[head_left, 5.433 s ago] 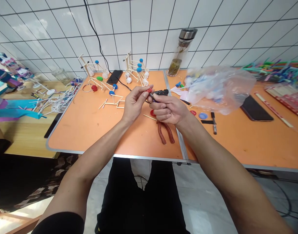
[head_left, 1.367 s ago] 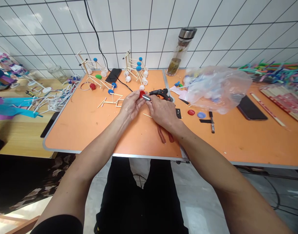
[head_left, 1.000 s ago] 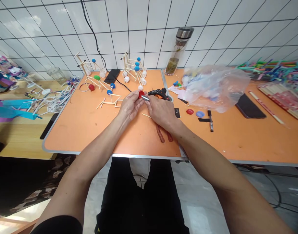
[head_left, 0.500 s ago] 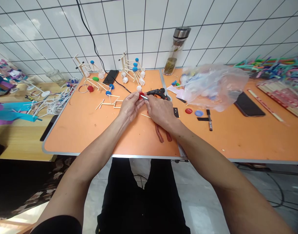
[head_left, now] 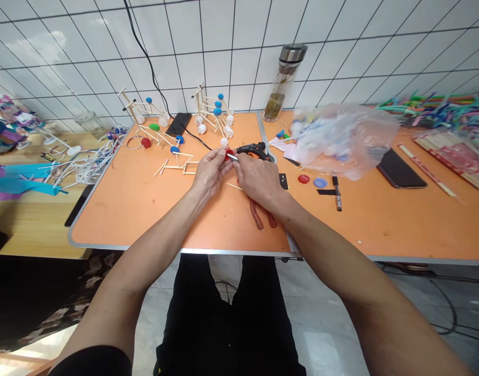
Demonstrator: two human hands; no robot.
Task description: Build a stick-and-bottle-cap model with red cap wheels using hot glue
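Observation:
My left hand is closed, its thumb and fingers pinching a small red cap. My right hand is wrapped round a slim tool with a shiny metal blade, whose tip meets the cap; its handle is hidden in the fist. Just behind my right hand lies a black and orange glue gun. Two red-brown tool handles stick out below that hand, their head covered. Left of my left hand is a flat stick frame, and a loose stick rests between my wrists.
Stick models with blue and white caps and with a green cap stand at the back. A glass bottle is by the wall. Rightward are a plastic bag, red cap, blue cap, marker and phone.
Both hands stay at almost the same spot, the blade still against the red cap. The view has shifted very slightly.

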